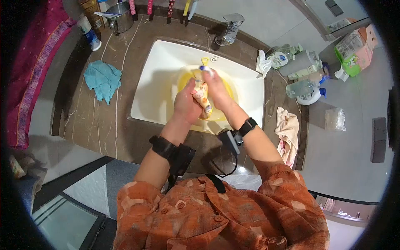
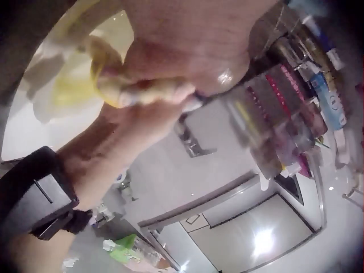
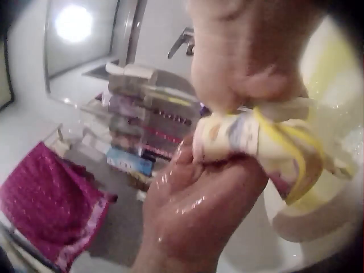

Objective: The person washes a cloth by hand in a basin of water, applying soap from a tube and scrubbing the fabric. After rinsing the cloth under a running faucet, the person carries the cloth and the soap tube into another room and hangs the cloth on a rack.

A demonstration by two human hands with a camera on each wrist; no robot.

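A wet, pale yellow printed cloth [image 1: 201, 95] with yellow edging is bunched lengthwise between both hands, above a basin [image 1: 178, 85] of yellowish water in the white sink. My left hand [image 1: 186, 104] grips its left side, fingers curled round it. The right hand [image 1: 217, 88] holds the upper part from the other side. In the right wrist view the cloth [image 3: 227, 136] is folded over the wet left palm [image 3: 199, 199], with the right hand [image 3: 250, 62] above it. A yellow ring-shaped end sticks out beyond the hands in the head view.
Around the sink [image 1: 146, 91] are a faucet [image 1: 229, 31] behind, a teal cloth [image 1: 103, 79] on the left counter, and a metal cup [image 1: 121, 18] at the back left. Several bottles [image 1: 302, 87] and a beige cloth [image 1: 287, 131] lie to the right.
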